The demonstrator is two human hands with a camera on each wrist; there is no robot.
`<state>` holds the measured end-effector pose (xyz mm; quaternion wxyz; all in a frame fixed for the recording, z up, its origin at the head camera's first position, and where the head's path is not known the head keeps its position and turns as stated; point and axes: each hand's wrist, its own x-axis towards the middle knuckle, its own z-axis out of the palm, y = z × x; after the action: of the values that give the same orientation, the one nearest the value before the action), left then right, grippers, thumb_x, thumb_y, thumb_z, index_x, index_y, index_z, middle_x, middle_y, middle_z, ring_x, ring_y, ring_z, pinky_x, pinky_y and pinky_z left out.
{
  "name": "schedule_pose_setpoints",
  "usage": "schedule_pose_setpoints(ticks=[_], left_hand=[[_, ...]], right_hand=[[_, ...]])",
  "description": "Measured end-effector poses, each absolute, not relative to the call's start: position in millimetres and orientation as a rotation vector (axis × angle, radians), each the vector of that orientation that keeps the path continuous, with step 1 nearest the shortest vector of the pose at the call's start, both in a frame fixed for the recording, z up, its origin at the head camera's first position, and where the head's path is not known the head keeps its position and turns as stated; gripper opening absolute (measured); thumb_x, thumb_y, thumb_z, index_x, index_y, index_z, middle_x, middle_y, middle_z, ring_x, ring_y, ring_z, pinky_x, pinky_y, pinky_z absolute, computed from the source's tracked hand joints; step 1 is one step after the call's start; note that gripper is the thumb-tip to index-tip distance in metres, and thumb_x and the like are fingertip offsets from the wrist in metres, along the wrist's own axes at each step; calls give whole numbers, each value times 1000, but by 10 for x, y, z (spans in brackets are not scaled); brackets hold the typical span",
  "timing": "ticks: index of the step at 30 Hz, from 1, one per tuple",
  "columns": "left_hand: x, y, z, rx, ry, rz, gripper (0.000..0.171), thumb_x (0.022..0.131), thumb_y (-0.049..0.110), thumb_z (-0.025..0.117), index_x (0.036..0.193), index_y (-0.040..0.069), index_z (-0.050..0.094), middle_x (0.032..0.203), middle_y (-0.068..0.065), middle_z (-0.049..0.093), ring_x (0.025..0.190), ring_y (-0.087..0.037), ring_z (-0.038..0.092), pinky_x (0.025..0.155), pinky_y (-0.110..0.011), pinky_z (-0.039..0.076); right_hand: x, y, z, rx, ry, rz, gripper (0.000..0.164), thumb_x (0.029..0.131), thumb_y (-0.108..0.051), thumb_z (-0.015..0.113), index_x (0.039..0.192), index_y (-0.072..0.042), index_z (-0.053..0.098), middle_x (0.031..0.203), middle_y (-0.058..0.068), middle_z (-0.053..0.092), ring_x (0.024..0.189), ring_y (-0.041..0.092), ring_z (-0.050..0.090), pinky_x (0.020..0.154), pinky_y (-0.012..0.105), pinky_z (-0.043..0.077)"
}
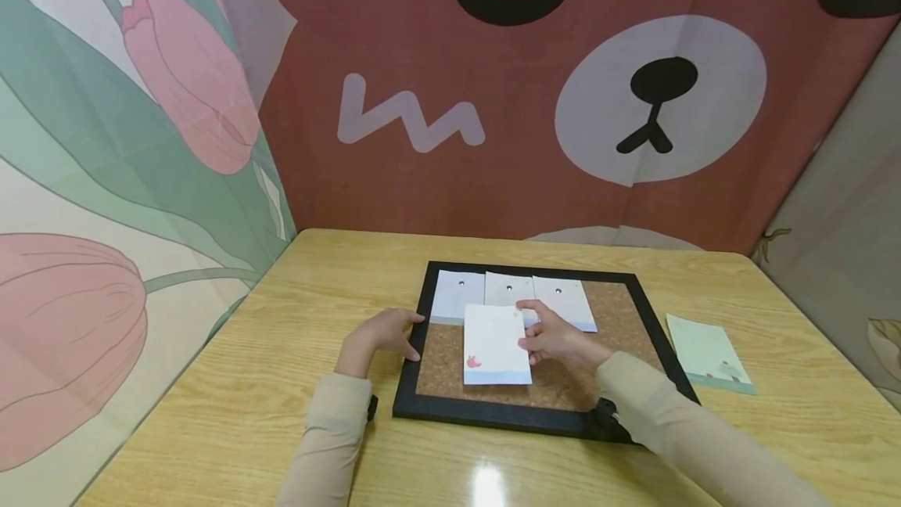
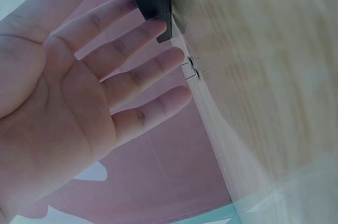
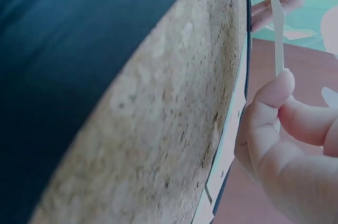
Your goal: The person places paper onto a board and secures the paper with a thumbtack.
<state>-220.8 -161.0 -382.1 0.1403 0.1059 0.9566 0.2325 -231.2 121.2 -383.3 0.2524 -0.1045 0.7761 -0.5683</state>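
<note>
My right hand (image 1: 552,339) pinches a white sheet of notepaper (image 1: 496,344) by its right edge, thumb against fingers. The sheet has a blue band along its bottom and a small red picture at lower left. In the right wrist view it appears edge-on between the thumb and finger (image 3: 285,84), above the cork board (image 1: 439,358). At the board's black left frame, my left hand (image 1: 380,335) rests with fingers spread; the left wrist view shows an empty palm and fingertips at the frame's corner (image 2: 161,23). Three sheets (image 1: 457,300) are pinned in a row along the board's top.
A pale green sheet (image 1: 709,350) lies on the wooden table (image 1: 281,382), right of the board. Small metal pins (image 2: 194,71) lie on the table near my left fingertips. Printed cloth (image 1: 422,202) hangs behind the table and at both sides.
</note>
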Motion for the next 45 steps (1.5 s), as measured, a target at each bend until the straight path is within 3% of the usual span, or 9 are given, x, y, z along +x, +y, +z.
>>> schedule_pose_setpoints(ticks=[24, 40, 45], left_hand=[[-2228, -1593, -3822, 243, 2746, 651, 71, 66, 17, 80, 129, 8, 48, 130, -15, 44, 121, -31, 38, 95, -43, 33], [-2226, -1617, -3838, 250, 2743, 632, 72, 66, 19, 80, 130, 9, 48, 132, -15, 43, 122, -32, 36, 96, -44, 32], [-2229, -1611, -3839, 242, 2745, 633, 72, 66, 18, 80, 130, 9, 48, 131, -15, 43, 121, -32, 36, 95, -44, 33]], right_hand=[[-2300, 822, -3858, -267, 2155, -1506, 64, 85, 14, 48, 138, -4, 17, 67, 8, 36, 49, 15, 49, 48, 25, 47], [-2309, 786, -3844, -271, 2168, -1483, 63, 84, 15, 49, 137, -5, 21, 67, 9, 36, 48, 16, 48, 52, 33, 50], [-2310, 744, -3858, -258, 2129, -1491, 65, 84, 16, 48, 138, -4, 18, 66, 7, 36, 48, 16, 49, 49, 28, 48]])
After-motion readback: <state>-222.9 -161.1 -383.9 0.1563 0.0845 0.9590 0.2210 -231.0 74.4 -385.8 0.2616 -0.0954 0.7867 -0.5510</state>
